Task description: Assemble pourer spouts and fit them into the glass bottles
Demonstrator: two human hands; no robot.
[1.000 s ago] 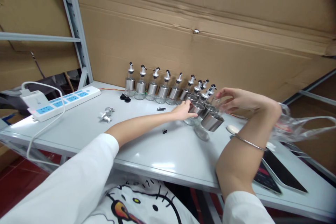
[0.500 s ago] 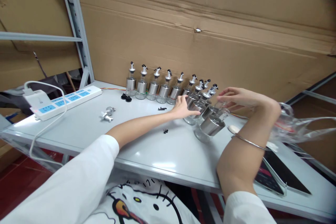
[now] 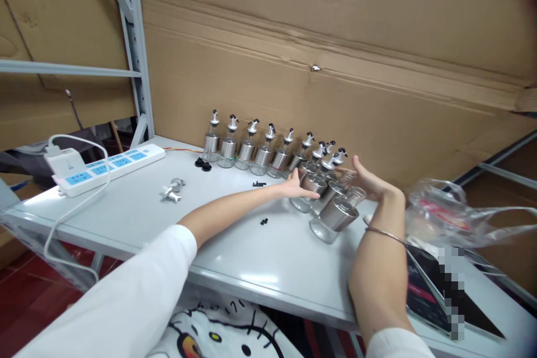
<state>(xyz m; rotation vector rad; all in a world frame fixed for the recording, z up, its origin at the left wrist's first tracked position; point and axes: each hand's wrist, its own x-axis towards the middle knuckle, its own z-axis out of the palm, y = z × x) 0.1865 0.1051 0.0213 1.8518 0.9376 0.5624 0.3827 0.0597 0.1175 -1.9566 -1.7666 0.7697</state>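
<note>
Glass oil bottles with steel bands and pour spouts stand in a row, clustered at the right end. My left hand [image 3: 295,187] is at the left of this cluster, thumb stretched across the front of a spouted bottle [image 3: 314,182] and fingers spread beside it. On the cluster's right side is my right hand [image 3: 371,180], open, thumb raised, its other fingers partly hidden behind the bottles. Between the hands and nearest me stands a bottle without a spout [image 3: 339,213]. Another open-necked bottle is partly hidden behind it.
Loose silver pour spouts [image 3: 173,191] lie on the left of the grey table [image 3: 251,257]. Black caps [image 3: 203,164] and small black parts [image 3: 264,221] lie nearer the row. A white power strip [image 3: 113,169] is at far left. A plastic bag [image 3: 444,212] and a tablet-like device [image 3: 428,296] lie right.
My right hand has left the neck of a front bottle and opened at the cluster's right side. My left hand remains by the bottles. The view has shifted slightly.
</note>
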